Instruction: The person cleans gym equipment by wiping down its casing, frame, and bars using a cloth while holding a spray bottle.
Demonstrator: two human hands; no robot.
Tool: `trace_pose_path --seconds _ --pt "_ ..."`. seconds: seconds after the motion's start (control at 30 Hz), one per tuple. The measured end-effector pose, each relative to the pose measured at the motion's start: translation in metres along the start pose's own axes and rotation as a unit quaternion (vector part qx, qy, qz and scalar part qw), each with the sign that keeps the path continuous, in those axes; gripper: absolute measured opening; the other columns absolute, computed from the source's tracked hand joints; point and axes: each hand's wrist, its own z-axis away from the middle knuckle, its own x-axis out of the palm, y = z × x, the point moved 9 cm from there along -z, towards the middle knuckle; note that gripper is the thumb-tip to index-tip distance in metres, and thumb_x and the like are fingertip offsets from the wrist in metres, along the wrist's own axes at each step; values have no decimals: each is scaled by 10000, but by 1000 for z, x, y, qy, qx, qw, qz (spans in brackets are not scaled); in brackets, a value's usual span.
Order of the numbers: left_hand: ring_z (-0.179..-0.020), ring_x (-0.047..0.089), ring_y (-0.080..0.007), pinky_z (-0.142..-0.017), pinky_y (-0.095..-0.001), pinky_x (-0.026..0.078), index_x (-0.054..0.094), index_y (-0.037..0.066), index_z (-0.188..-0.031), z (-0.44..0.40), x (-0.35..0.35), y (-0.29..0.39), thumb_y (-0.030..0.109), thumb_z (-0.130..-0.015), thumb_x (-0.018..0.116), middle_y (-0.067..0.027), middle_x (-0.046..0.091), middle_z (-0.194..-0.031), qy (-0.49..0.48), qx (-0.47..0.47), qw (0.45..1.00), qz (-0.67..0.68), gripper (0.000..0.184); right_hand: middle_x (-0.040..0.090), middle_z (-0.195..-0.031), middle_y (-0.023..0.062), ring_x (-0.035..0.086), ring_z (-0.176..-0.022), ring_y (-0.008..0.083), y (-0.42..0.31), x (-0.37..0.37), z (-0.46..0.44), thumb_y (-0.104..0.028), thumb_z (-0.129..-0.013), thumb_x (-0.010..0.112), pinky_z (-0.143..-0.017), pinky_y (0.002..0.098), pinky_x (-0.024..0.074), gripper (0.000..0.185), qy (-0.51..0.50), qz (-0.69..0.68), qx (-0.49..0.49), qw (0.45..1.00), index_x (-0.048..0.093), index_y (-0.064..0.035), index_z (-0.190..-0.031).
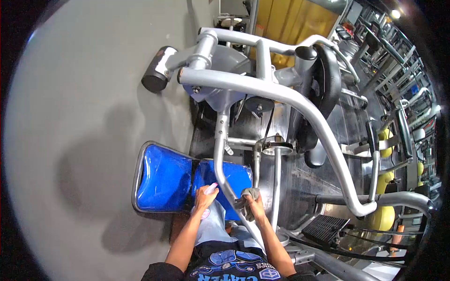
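Note:
My left hand point(205, 198) is closed round a small pale pinkish-white object, above my knee and in front of the blue padded chair point(166, 178). In my right hand point(256, 206) is a crumpled grey-brown cloth point(248, 199), gripped beside the lower part of a silver metal tube point(220, 159). This tube belongs to a large gym machine point(262, 86) with a curved silver frame. It passes between my two hands. Most of the pale object is hidden by my fingers.
A grey wall point(93, 117) fills the left side. The machine's black back pad point(323, 89) and a ridged black footplate point(324, 230) lie to the right. Yellow balls point(382, 218) and more gym equipment stand at the far right.

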Motion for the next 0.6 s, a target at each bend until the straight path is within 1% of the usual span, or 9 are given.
trace_pose_path --seconds 0.1,0.17,0.23,0.27,0.3,0.33,0.4,0.47,0.6 --pt "-732 663 -387 -641 -454 506 676 43 -724 -19 5 -13 408 -760 695 -203 675 -755 -33 0 999 10 366 627 -1080 50 595 -967 180 20 15 -18 -185 -844 694 -874 322 471 448 -8 -7 -11 1000 527 -67 -1243" --pt "-666 659 -341 -608 -434 496 663 38 -735 -29 -1 -16 396 -754 702 -176 666 -716 -34 -9 999 20 361 635 -1101 65 605 -984 188 43 27 -35 -186 -842 694 -873 331 477 428 -11 50 16 999 548 -50 -1220" --pt "-581 614 -262 -560 -399 474 655 42 -767 -41 4 -30 361 -764 711 -131 636 -667 -74 -20 990 115 324 639 -1094 117 625 -991 241 20 51 -39 -171 -828 695 -863 356 487 417 -4 101 -39 994 565 -29 -1197" --pt "-552 555 -161 -529 -337 449 640 52 -808 -46 1 -22 302 -810 712 -59 588 -629 -100 -6 985 142 260 636 -1069 135 627 -974 288 -5 65 -39 -168 -809 703 -856 377 490 429 12 225 -88 970 568 -25 -1190" --pt "-552 555 -161 -529 -337 449 640 52 -808 -52 -8 -16 302 -810 712 -59 588 -629 -104 -11 984 143 260 633 -1044 153 628 -957 335 -21 80 -42 -165 -789 710 -849 398 493 441 26 345 -136 928 570 -20 -1182" --pt "-562 555 -138 -525 -319 446 633 59 -827 -58 -12 -8 277 -831 709 -41 586 -638 -131 4 977 167 230 614 -1039 172 590 -978 390 -17 90 -54 -166 -753 734 -854 436 480 457 27 403 -132 905 580 -29 -1160" --pt "-585 549 -85 -520 -284 440 617 67 -870 -72 -18 1 238 -872 702 -3 576 -678 -144 47 964 218 191 609 -1053 168 580 -991 381 -23 109 -68 -168 -742 741 -863 441 472 450 48 441 -173 879 587 -38 -1144" --pt "-609 569 -116 -533 -299 450 617 61 -881 -91 -17 -11 282 -856 717 -21 599 -718 -160 47 966 200 245 595 -1092 170 555 -1029 356 -44 127 -76 -169 -732 751 -887 446 451 426 53 472 -237 847 603 -58 -1116" --pt "-694 585 -196 -596 -363 454 602 48 -884 -110 -40 9 330 -851 710 -80 603 -764 -143 117 975 123 304 607 -1088 163 572 -1020 373 -44 126 -78 -190 -744 750 -900 443 464 430 23 483 -213 849 611 -51 -1126"
